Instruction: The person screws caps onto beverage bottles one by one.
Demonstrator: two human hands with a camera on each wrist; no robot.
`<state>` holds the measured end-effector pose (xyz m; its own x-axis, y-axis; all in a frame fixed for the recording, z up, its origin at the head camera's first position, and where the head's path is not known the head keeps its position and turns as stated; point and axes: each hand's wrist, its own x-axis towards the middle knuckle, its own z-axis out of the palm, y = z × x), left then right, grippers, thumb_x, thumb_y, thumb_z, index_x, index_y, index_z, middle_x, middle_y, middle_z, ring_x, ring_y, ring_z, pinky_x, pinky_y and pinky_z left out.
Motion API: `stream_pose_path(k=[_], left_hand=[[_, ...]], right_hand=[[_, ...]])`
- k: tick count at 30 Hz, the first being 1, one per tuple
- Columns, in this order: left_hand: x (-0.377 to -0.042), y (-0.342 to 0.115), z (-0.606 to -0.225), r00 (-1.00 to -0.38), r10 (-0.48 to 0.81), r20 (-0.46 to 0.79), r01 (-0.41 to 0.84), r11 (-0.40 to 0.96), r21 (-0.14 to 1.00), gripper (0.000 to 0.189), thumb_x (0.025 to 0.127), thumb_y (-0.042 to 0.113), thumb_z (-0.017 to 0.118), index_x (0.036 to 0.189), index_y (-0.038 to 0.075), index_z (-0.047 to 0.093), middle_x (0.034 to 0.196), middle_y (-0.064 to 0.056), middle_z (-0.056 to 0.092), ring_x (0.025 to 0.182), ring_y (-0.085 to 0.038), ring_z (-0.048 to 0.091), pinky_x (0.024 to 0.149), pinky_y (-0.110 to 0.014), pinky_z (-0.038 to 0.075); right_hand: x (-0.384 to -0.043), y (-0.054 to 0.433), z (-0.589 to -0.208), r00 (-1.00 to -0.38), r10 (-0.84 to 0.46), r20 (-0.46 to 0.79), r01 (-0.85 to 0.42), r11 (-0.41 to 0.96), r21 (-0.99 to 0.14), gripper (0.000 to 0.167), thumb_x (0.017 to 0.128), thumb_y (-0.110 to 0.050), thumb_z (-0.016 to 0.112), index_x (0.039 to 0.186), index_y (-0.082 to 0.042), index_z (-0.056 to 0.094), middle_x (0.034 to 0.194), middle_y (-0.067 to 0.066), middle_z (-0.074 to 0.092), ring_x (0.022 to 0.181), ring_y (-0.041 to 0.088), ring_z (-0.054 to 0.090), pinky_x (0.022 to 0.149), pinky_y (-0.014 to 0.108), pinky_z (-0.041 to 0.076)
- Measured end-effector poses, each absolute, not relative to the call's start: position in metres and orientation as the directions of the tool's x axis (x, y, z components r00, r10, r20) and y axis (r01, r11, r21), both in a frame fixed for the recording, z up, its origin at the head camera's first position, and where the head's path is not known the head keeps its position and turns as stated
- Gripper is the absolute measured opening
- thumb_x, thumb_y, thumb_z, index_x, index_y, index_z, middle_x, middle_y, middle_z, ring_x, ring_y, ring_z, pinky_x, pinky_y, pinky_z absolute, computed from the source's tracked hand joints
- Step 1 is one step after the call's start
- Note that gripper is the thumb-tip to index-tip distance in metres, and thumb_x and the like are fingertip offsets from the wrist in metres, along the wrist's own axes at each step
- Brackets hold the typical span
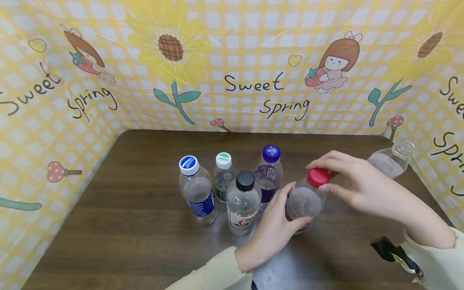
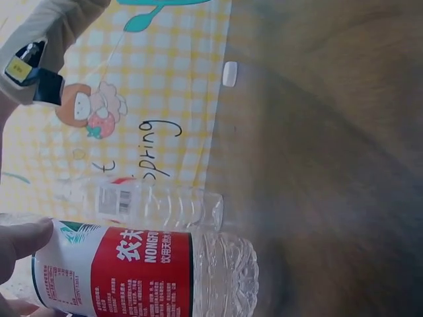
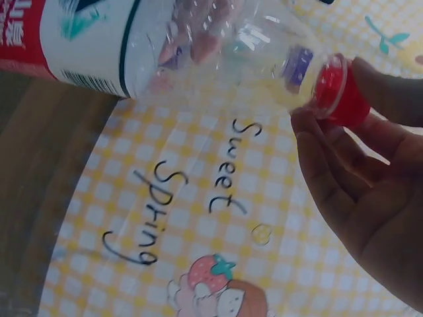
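A clear plastic water bottle (image 1: 303,203) with a red and white label stands in front of me, tilted a little in the head view. My left hand (image 1: 274,230) grips its body, thumb on the near side and fingers round the far side. With thumb and fingers my right hand (image 1: 362,187) pinches the red cap (image 1: 318,177). That cap (image 3: 350,92) sits on the bottle's neck in the right wrist view. The bottle's red label (image 2: 142,271) shows large in the left wrist view, with the left thumb across its upper part.
Left of my hands stand capped bottles: a blue-labelled one (image 1: 199,197), a small white-capped one (image 1: 224,177), a black-capped one (image 1: 243,205) and a purple-capped one (image 1: 270,175). An uncapped bottle (image 1: 389,161) stands at right. A white cap (image 2: 229,74) lies on the table.
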<state>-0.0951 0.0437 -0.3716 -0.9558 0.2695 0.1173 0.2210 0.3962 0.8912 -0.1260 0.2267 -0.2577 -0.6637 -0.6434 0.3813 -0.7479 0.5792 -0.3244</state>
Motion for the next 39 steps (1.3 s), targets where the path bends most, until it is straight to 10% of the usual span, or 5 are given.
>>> stream_pose_path(k=[39], left_hand=[[-0.128,0.085,-0.374,-0.97,0.193,0.146,0.221,0.459,0.86,0.085,0.083,0.026,0.075,0.15,0.014,0.024,0.149,-0.004,0.041,0.138,-0.019,0.041,0.114,-0.04,0.037]], right_hand=[[-0.152,0.252,-0.272,-0.847,-0.44,0.298,-0.53,0.733,-0.426,0.057,0.078,-0.005,0.076,0.131,-0.012,0.057,0.115,0.009,0.066,0.094,-0.022,0.045,0.08,-0.005,0.037]])
